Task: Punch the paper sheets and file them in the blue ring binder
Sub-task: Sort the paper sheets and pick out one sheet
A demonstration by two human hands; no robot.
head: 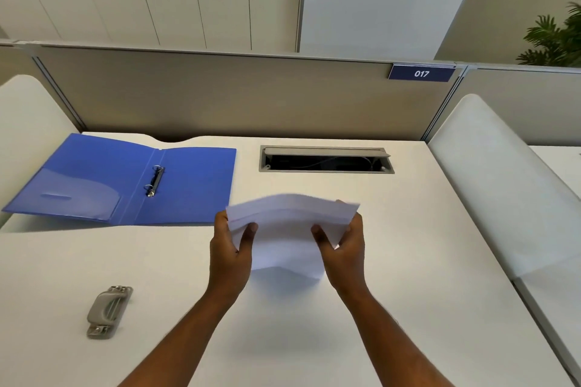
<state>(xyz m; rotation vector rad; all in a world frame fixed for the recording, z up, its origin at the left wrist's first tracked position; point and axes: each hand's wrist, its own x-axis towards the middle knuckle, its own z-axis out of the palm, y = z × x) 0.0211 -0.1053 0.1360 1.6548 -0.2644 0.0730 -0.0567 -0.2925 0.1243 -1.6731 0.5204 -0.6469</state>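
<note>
I hold a small stack of white paper sheets above the middle of the white desk. My left hand grips the stack's left edge and my right hand grips its right edge. The sheets stand nearly upright and their top edge looks blurred. The blue ring binder lies open flat at the far left, its two metal rings showing on the spine. A grey hole punch lies on the desk at the near left, apart from both hands.
A grey cable hatch is open in the desk behind the sheets. A beige partition with a blue sign reading 017 closes the back. White side panels flank the desk on both sides.
</note>
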